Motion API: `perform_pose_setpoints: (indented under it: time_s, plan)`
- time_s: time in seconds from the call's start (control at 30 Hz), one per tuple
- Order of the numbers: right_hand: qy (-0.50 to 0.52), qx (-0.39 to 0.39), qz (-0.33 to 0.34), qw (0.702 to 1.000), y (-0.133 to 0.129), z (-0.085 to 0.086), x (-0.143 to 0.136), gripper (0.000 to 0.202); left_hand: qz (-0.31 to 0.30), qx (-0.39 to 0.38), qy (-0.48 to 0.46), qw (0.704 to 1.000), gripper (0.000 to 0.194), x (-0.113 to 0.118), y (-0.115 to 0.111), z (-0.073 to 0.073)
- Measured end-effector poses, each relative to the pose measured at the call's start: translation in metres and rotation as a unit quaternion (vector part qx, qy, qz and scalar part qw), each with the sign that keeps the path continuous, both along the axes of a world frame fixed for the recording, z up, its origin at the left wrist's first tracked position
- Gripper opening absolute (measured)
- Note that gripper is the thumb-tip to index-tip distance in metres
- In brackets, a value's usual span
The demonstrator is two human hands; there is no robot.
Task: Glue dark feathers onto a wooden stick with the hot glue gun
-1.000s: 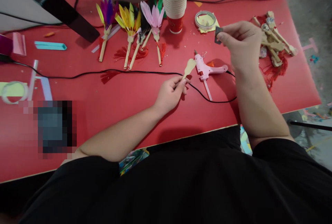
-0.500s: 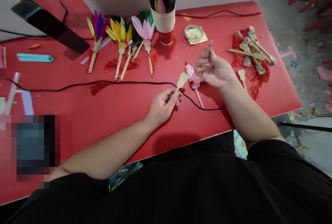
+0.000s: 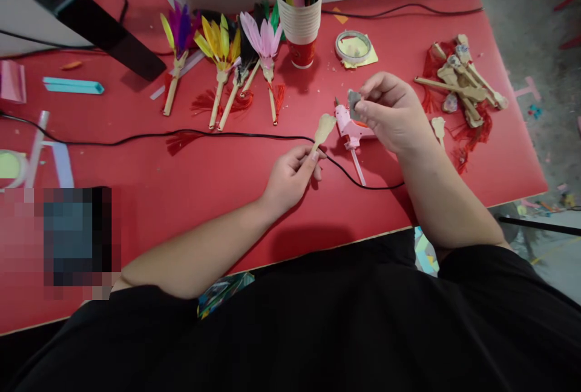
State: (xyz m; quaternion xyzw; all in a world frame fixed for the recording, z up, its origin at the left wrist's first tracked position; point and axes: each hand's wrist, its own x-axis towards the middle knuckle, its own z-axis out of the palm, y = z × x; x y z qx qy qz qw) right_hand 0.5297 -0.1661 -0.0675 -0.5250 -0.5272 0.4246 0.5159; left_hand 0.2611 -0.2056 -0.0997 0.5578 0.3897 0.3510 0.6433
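My left hand [image 3: 293, 177] grips the thin handle of a small pale wooden paddle [image 3: 324, 128], its wide scalloped end pointing up and away from me. Between the thumb and fingers of my right hand [image 3: 390, 111] is a small flat grey piece [image 3: 353, 103], too small to name for certain. Just behind that hand a pink glue gun [image 3: 351, 129] lies on the red table, a clear glue stick [image 3: 357, 167] poking out of its back. Another wooden paddle [image 3: 438, 129] lies right of my right wrist, partly hidden by the arm.
Several feather fans [image 3: 218, 71] with wooden handles lie at the back left. Stacked paper cups [image 3: 299, 23] hold more feathers. A tape roll [image 3: 353, 47] rests on yellow paper. Wooden sticks with red tassels [image 3: 463, 80] are heaped at right. A black cable [image 3: 245, 134] crosses the table.
My right hand has turned over and come closer to the paddle, so the flat side of the grey piece now shows. My left hand keeps its grip. The whole view has shifted slightly.
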Motion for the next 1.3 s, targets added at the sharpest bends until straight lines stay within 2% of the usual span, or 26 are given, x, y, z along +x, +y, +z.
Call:
perform_pose_setpoints:
  time_s: [0.17, 0.4, 0.63, 1.0, 1.3]
  plan:
    - [-0.055, 0.036, -0.007, 0.998, -0.01, 0.008, -0.008, 0.035, 0.016, -0.011, -0.004, 1.0, 0.054, 0.002, -0.003, -0.001]
    - [-0.114, 0.048, 0.006, 0.992, -0.024, 0.016, -0.019, 0.033, 0.02, -0.014, 0.004, 1.0, 0.054, 0.002, -0.003, -0.001]
    - [-0.164, 0.064, -0.001, 0.984, -0.031, 0.008, -0.033, 0.027, 0.018, -0.01, -0.002, 1.0, 0.058, 0.003, -0.004, -0.002]
    - [-0.231, 0.082, -0.04, 0.969, -0.027, -0.003, -0.041, 0.02, 0.025, 0.017, 0.026, 0.999, 0.048, 0.001, 0.0, -0.004]
    - [-0.267, 0.073, -0.037, 0.96, -0.029, 0.003, -0.041, 0.03, 0.02, 0.028, 0.033, 0.999, 0.045, 0.002, 0.001, -0.006]
